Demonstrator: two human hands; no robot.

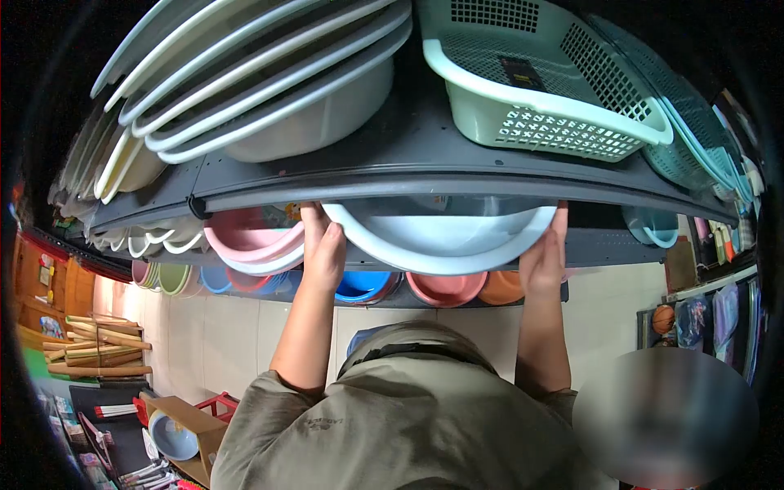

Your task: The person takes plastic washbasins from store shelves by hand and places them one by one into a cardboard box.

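A large pale blue basin (445, 249) juts out from under the upper shelf, its back part hidden by the shelf edge. My left hand (323, 249) grips its rim on the left side, thumb on the near face. On the opposite side my right hand (545, 255) holds the rim, with the fingertips partly covered by the shelf. A pink basin (253, 237), stacked on a white one, sits just left of my left hand.
Above, the grey shelf (408, 139) carries a stack of white basins (318, 114) and a mint green basket (539, 106). Lower down are a blue tub (363, 284) and a red tub (447, 287). A cardboard box (192, 425) with a basin stands behind at the left.
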